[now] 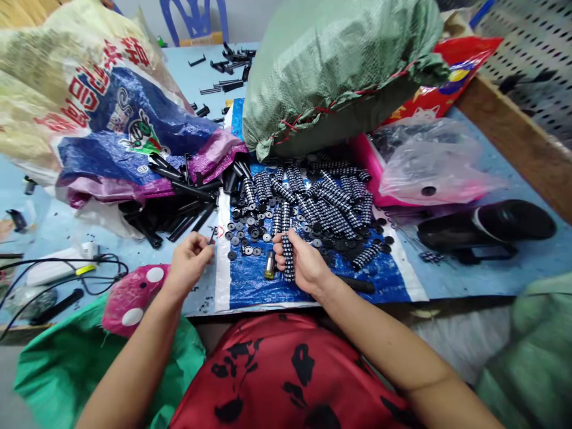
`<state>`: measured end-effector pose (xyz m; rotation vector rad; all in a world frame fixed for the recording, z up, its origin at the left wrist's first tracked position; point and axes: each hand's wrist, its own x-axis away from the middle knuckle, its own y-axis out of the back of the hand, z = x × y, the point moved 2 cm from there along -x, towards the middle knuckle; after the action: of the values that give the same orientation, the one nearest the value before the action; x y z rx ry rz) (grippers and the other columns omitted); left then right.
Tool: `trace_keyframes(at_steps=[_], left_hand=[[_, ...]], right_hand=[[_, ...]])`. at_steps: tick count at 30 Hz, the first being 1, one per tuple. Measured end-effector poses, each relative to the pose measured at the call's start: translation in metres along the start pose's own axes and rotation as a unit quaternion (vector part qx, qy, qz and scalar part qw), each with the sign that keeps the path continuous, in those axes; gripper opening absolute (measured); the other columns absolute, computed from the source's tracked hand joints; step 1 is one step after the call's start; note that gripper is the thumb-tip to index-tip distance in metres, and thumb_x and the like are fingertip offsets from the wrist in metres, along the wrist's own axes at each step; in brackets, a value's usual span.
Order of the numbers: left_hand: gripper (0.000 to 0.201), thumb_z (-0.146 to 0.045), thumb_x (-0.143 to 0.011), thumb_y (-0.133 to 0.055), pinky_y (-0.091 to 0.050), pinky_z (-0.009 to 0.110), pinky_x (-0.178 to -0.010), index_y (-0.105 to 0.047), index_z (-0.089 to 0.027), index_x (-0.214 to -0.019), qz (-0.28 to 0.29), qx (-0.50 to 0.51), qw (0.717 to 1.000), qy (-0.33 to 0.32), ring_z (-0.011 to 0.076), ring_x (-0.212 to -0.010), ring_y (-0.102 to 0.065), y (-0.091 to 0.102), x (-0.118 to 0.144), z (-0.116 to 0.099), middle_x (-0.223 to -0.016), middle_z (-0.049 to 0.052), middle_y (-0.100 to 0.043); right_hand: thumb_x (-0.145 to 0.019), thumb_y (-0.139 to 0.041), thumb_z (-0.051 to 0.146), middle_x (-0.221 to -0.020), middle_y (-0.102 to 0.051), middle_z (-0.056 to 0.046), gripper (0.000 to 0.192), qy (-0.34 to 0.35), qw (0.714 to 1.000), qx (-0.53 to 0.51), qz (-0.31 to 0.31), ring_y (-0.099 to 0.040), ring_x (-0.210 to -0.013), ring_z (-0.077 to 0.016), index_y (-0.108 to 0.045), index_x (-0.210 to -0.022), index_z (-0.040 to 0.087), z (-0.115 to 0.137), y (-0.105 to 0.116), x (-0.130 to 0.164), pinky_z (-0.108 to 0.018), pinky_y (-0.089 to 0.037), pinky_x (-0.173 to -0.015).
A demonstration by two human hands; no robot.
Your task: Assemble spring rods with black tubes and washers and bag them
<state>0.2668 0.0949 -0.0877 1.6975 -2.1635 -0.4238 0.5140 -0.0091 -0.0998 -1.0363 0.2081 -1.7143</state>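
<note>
My right hand [302, 261] is closed around a stack of black washers with white dots [288, 262], held upright over the blue woven sheet [384, 280]. My left hand [190, 262] pinches a small thin black pin [213, 235] at the sheet's left edge. Loose black washers [250, 229] lie scattered between the hands. Several more stacked washer rolls [322, 196] are piled behind them. A small yellowish lighter [269, 264] lies just left of my right hand.
A heap of black plastic rods [179, 202] spills from a printed woven bag [102, 113] at left. A green sack [339, 65], clear plastic bag [429, 161] and black shoe-like object [487, 229] stand at right. Cables [80, 268] and a pink spotted cushion [131, 295] sit front left.
</note>
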Motion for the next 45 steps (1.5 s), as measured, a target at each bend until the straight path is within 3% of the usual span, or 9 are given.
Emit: trace_keyframes(at_steps=[7,14,20,22,25,28,34,39,45], left_hand=[[0.063,-0.058,-0.07,-0.085,-0.037,0.016,-0.047,-0.053,-0.019,-0.109,-0.028,0.305,0.939,0.154,0.0069,-0.053,-0.05,-0.047,0.036,-0.025,-0.068,-0.005,-0.057],[0.041,-0.052,-0.084,-0.077,-0.037,0.022,-0.044,-0.061,-0.018,-0.101,0.054,0.248,0.964,0.079,0.0087,-0.043,-0.05,-0.084,0.064,-0.044,-0.068,-0.002,-0.062],[0.023,-0.032,-0.078,-0.083,-0.047,0.026,-0.071,-0.071,-0.019,-0.091,0.067,0.138,0.987,-0.045,0.0139,-0.074,-0.057,-0.106,0.071,-0.054,-0.083,0.002,-0.065],[0.021,-0.036,-0.083,-0.079,-0.045,0.025,-0.067,-0.071,-0.018,-0.088,0.07,0.158,0.985,-0.012,0.013,-0.07,-0.054,-0.101,0.072,-0.05,-0.079,0.001,-0.062],[0.029,-0.043,-0.082,-0.081,-0.045,0.025,-0.064,-0.071,-0.018,-0.092,0.099,0.198,0.974,0.046,0.0113,-0.066,-0.052,-0.091,0.075,-0.041,-0.082,0.001,-0.063],[0.035,-0.047,-0.08,-0.083,-0.045,0.023,-0.063,-0.069,-0.017,-0.093,0.113,0.191,0.973,0.057,0.0097,-0.064,-0.051,-0.086,0.077,-0.038,-0.079,0.001,-0.062],[0.061,-0.075,-0.095,-0.049,-0.037,0.025,-0.05,-0.066,-0.017,-0.1,0.057,0.215,0.972,0.071,0.0088,-0.051,-0.045,-0.091,0.078,-0.045,-0.075,0.002,-0.062],[0.044,-0.061,-0.089,-0.07,-0.051,0.024,-0.08,-0.071,-0.019,-0.102,0.05,0.287,0.953,0.086,0.0139,-0.086,-0.06,-0.098,0.085,-0.043,-0.097,0.003,-0.069],[0.045,-0.051,-0.074,-0.088,-0.051,0.022,-0.072,-0.076,-0.016,-0.101,0.115,0.349,0.914,0.17,0.0108,-0.075,-0.062,-0.085,0.084,-0.038,-0.091,0.004,-0.072]], right_hand=[[-0.074,-0.076,0.076,-0.061,-0.043,0.008,0.068,0.041,0.998,0.03,0.049,-0.032,-0.043,-0.0061,-0.06,-0.109,0.02,-0.011,-0.003,0.008,-0.019,-0.024,-0.039],[-0.078,-0.077,0.069,-0.091,-0.067,-0.004,0.054,0.105,0.994,-0.037,0.01,-0.066,-0.084,-0.016,-0.066,-0.096,0.019,-0.015,-0.007,0.013,-0.03,-0.058,-0.079],[-0.096,-0.056,0.068,-0.139,-0.062,-0.011,0.054,0.178,0.977,0.107,0.055,-0.06,-0.129,-0.0255,-0.067,-0.119,0.021,-0.022,-0.008,0.011,-0.044,-0.047,-0.114],[-0.093,-0.062,0.068,-0.158,-0.045,-0.014,0.07,0.257,0.935,0.225,0.098,-0.044,-0.148,-0.0283,-0.053,-0.146,0.023,-0.022,0.004,0.014,-0.047,-0.042,-0.12],[-0.077,-0.083,0.062,-0.172,-0.012,-0.016,0.118,0.43,0.777,0.435,0.149,-0.015,-0.16,-0.033,-0.016,-0.168,0.027,-0.017,0.022,0.024,-0.052,-0.034,-0.125],[-0.085,-0.082,0.044,-0.169,-0.023,-0.02,0.111,0.525,0.639,0.532,0.182,-0.024,-0.158,-0.0317,-0.012,-0.169,0.022,-0.012,0.028,0.031,-0.051,-0.032,-0.127],[-0.085,-0.08,0.048,-0.157,-0.044,-0.02,0.106,0.555,0.612,0.542,0.154,-0.043,-0.148,-0.0344,-0.018,-0.168,0.02,-0.009,0.021,0.041,-0.051,-0.043,-0.121],[-0.091,-0.075,0.038,-0.157,-0.043,-0.021,0.099,0.579,0.572,0.56,0.156,-0.046,-0.147,-0.0327,-0.015,-0.168,0.018,-0.017,0.014,0.048,-0.046,-0.048,-0.119],[-0.094,-0.071,0.037,-0.156,-0.043,-0.024,0.095,0.575,0.558,0.575,0.166,-0.046,-0.147,-0.0315,-0.016,-0.168,0.014,-0.018,0.018,0.048,-0.044,-0.048,-0.118]])
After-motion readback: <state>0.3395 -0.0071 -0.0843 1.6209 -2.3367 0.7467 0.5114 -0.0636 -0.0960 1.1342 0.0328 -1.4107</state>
